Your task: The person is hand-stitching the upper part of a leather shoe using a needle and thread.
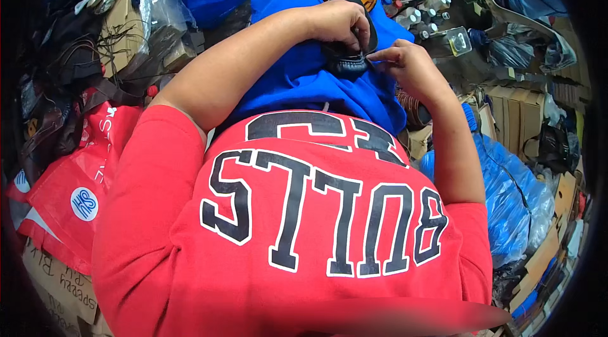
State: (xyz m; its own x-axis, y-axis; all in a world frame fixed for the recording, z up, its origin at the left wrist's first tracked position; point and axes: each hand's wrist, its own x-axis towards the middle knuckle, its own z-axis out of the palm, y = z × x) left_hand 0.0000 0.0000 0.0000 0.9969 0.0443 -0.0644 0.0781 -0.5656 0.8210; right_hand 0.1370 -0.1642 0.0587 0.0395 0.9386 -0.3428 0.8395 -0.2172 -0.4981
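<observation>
On the blue cloth [278, 64] over my lap lies a black shoe [348, 66], its stitched, rounded toe turned toward me. My left hand [342, 23] reaches over the shoe from above, with bent fingers pinched at its upper edge. From the right comes my right hand [408, 68], thumb and forefinger pressed together at the side of the toe. Whatever sits between those right fingertips is too small to make out. Part of the shoe is hidden behind my left hand.
Several small bottles [418, 17] with white and red caps stand at the far right. A red bag [79, 178] lies at my left, a blue plastic bundle [506, 197] at my right. Cardboard boxes [516, 112] and clear plastic wrap [158, 1] crowd the sides.
</observation>
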